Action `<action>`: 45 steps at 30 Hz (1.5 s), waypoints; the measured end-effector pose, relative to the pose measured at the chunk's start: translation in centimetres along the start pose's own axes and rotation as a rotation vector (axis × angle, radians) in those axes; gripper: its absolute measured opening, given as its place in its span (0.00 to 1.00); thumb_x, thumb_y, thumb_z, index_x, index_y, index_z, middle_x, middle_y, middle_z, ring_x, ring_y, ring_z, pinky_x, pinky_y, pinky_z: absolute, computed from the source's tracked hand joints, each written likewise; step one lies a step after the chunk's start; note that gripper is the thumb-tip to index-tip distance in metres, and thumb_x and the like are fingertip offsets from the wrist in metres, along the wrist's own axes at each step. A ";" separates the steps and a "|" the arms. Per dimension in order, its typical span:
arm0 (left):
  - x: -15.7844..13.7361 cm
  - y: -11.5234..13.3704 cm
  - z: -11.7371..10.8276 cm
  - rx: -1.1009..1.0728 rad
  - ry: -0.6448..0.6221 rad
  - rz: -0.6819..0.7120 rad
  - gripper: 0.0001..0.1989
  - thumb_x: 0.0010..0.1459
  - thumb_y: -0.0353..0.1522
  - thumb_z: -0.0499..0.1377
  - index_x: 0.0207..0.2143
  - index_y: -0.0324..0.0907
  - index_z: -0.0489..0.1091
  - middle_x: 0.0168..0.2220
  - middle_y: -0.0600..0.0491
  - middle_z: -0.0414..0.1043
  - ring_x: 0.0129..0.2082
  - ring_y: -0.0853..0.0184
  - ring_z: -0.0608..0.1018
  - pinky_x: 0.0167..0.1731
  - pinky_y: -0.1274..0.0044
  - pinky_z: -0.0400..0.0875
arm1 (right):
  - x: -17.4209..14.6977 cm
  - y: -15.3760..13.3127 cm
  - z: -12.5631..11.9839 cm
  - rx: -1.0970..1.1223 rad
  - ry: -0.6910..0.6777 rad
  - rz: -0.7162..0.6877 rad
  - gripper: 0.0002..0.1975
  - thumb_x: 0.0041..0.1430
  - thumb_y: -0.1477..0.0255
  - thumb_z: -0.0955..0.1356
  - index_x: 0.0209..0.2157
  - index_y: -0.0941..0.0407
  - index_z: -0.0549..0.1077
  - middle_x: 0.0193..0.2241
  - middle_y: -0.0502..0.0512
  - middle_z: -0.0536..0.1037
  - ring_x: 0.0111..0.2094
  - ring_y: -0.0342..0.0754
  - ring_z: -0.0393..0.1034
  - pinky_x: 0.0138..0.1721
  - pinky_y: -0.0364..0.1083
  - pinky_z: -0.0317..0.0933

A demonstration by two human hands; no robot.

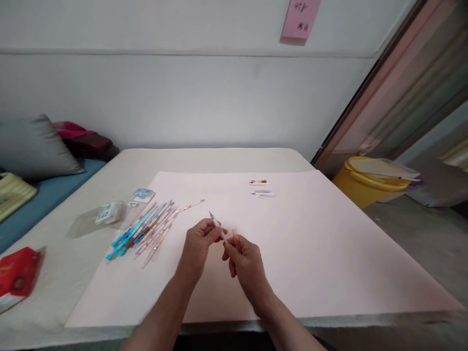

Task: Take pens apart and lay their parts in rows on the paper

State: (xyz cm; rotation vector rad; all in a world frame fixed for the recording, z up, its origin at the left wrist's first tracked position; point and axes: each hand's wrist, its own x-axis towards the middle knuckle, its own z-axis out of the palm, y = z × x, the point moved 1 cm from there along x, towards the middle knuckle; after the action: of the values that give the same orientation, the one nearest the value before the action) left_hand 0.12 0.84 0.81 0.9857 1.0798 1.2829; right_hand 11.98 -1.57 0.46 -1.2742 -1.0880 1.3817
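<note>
Over the pink sheet [300,263] my hands are close together at a slim pen piece with a pointed metallic tip [213,219]. My left hand [197,243] pinches it between thumb and fingers, tip pointing up and left. The fingertips of my right hand [246,261] grip its lower white end, and a peach translucent tube [235,236] stands up among those fingers. To the left lies a bunch of pens [148,229] in blue, brown and clear pink. Farther back, pen parts with a brown piece [261,181] and white pen parts [263,193] lie in two small groups.
Left of the pens are a clear plastic wrapper [82,225] with a white block [108,212] and a blue-and-white packet [144,195]. A red package [20,273] lies at the table's left edge. A yellow bucket [353,183] stands beyond the right edge, and a wall [201,102] rises behind.
</note>
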 end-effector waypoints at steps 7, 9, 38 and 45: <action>-0.1 -0.6 0.4 0.026 -0.070 0.017 0.08 0.53 0.35 0.60 0.31 0.38 0.71 0.31 0.49 0.74 0.28 0.68 0.73 0.34 0.74 0.66 | -0.4 -0.3 -0.1 0.020 0.028 0.026 0.10 0.52 0.68 0.65 0.21 0.56 0.64 0.09 0.42 0.60 0.09 0.36 0.50 0.12 0.39 0.45; -0.2 -0.6 0.3 0.015 -0.063 0.011 0.08 0.53 0.35 0.60 0.31 0.38 0.71 0.31 0.49 0.74 0.28 0.68 0.73 0.34 0.74 0.66 | -0.4 -0.3 -0.1 0.019 0.015 0.029 0.11 0.52 0.67 0.65 0.20 0.56 0.64 0.09 0.42 0.60 0.09 0.36 0.49 0.13 0.39 0.44; 0.6 0.5 -1.4 -0.018 0.093 0.023 0.11 0.51 0.38 0.61 0.32 0.38 0.72 0.30 0.50 0.74 0.29 0.70 0.71 0.35 0.76 0.65 | 0.1 0.4 0.4 -0.013 -0.054 0.034 0.11 0.51 0.68 0.64 0.20 0.57 0.61 0.15 0.44 0.68 0.09 0.35 0.52 0.11 0.38 0.42; 0.5 0.2 -0.9 0.013 0.040 0.010 0.10 0.53 0.37 0.60 0.31 0.38 0.71 0.30 0.50 0.73 0.30 0.69 0.72 0.36 0.75 0.65 | 0.3 0.3 0.3 0.008 -0.048 0.016 0.10 0.51 0.68 0.65 0.21 0.57 0.62 0.14 0.43 0.66 0.09 0.34 0.51 0.11 0.38 0.43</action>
State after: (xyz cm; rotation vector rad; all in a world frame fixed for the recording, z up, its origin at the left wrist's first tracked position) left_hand -0.86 1.28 0.78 0.9802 1.1160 1.3100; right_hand 11.68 -1.37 0.13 -1.2517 -1.1057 1.4334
